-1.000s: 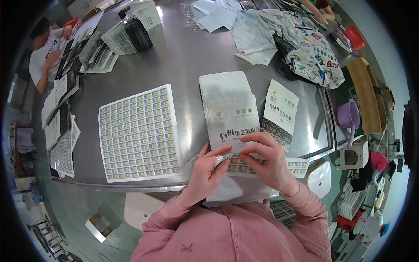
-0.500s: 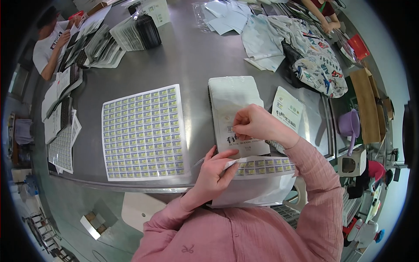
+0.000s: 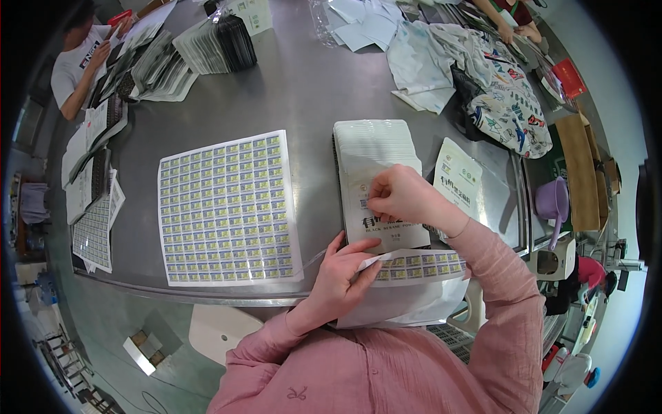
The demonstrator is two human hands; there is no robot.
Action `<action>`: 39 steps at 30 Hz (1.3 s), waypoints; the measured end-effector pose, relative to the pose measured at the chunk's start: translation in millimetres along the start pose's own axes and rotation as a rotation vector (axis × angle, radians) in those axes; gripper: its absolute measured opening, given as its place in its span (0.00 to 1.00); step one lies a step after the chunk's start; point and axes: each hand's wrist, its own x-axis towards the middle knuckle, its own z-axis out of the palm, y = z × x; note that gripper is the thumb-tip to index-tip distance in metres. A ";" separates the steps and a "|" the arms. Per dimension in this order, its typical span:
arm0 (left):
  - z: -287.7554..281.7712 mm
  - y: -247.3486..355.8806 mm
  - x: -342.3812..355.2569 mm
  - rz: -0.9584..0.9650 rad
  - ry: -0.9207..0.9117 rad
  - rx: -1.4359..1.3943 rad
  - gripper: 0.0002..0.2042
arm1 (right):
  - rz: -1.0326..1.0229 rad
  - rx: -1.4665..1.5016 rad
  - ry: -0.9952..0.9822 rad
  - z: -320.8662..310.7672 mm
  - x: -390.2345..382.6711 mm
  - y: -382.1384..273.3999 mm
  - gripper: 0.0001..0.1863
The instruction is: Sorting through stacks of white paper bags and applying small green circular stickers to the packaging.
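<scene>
Sticker sheet (image 3: 420, 266) just below the pouch stack (image 3: 376, 148) looks light, easily creased, best held by its edge: my left hand (image 3: 339, 273) pinches there; my right hand (image 3: 401, 200), fingertips bunched, touches the stack.

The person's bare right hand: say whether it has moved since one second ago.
Yes: the bare right hand has moved forward, from the near edge of the stack of flat white pouches to farther over it.

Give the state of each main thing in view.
Left hand, pinching held sticker sheet
Right hand, curled, fingertips at front pouch
Held sticker sheet, edge lifted
Pouch stack, fanned, overlapping
Loose pouch, face-up, partly hidden
Large sticker sheet, lying flat
</scene>
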 end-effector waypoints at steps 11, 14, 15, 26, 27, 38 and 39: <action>4.0 -1.7 -0.1 0.045 0.031 -0.011 0.06 | -0.200 -0.395 0.710 -32.1 -67.5 92.6 0.20; 1.7 -6.3 -1.1 0.052 0.033 -0.002 0.06 | 0.185 -0.587 0.500 -40.3 -83.3 105.1 0.19; 2.9 -7.0 -0.9 0.062 0.037 0.014 0.06 | 0.190 -0.584 0.507 -37.3 -85.5 97.7 0.19; -1.0 -2.8 -5.2 0.042 0.003 0.046 0.07 | -0.016 -0.860 0.486 -19.7 -112.8 113.5 0.29; -1.7 -0.9 -2.7 0.046 -0.008 0.066 0.07 | -0.064 -0.656 0.547 -9.6 -112.0 103.8 0.28; -28.9 6.8 -23.1 0.048 -0.051 0.120 0.08 | -0.158 -0.319 0.851 59.9 -98.9 66.8 0.31; -29.4 8.1 -25.0 0.064 -0.079 0.145 0.08 | -0.072 -0.268 0.803 60.1 -103.8 66.3 0.30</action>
